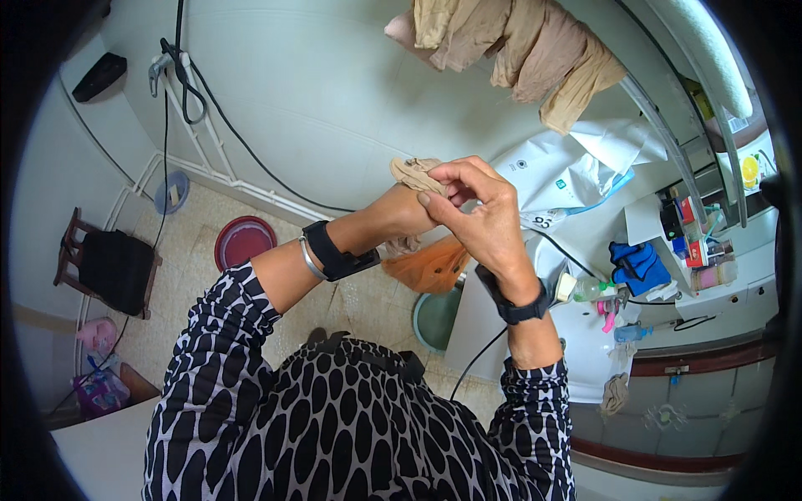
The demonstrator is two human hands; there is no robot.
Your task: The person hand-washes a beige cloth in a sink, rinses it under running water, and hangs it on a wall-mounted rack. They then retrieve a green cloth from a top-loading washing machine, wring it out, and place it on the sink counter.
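Observation:
A bunched piece of thin beige fabric (pixel 416 175) lies over my left hand (pixel 410 210), near the middle of the view. My right hand (pixel 482 206) pinches the edge of this fabric between thumb and fingers, touching my left hand. The left fingers are mostly hidden behind the cloth and the right hand. A further bit of beige cloth shows below the left hand, above an orange mesh bag (pixel 432 266). Several beige and pinkish fabric pieces (pixel 532 50) hang over a rail at the top.
White plastic bags (pixel 576 169) hang at the right, above a white washbasin (pixel 564 351) with bottles and a blue cloth (pixel 639 266). On the tiled floor stand a red basin (pixel 244 243), a green basin (pixel 438 319) and a dark-covered wooden chair (pixel 113 269).

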